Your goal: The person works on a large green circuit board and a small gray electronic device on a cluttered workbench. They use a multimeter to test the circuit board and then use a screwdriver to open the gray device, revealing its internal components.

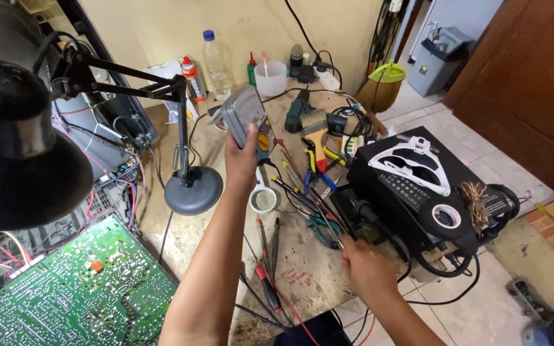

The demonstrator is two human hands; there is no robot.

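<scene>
- Circuit board (75, 291): green, lying flat at the far left, well apart from both hands and below the left forearm's side.
- Desk lamp (24, 141): black shade at the upper left; its round grey base (193, 190) stands on the workbench (302, 269) just to the left of the left wrist.
- Left hand (242, 160): raised above the bench, fingers closed around the lower end of 1 grey multimeter (246, 115). The grip is fully wrapped; the thumb lies on the meter's face beside its yellow dial.
- Multimeter: held tilted, its upper end projecting above and beyond the fingers, clear of the bench surface.
- Tape roll (264, 200): white, flat on the bench directly below the left wrist.
- Test leads (267, 282): red and black, lying on the bench between the 2 forearms.
- Hand tools (309, 182): a loose cluster of screwdrivers and pliers to the right of the left hand, above the right hand.
- Right hand (367, 269): low over the bench edge, back toward the camera, fingers curled near thin wires (328, 227). Whether it grasps anything cannot be determined.
- Black device (418, 186): box-shaped, just beyond and to the right of the right hand; 1 white plastic frame (411, 163) rests on top.
</scene>
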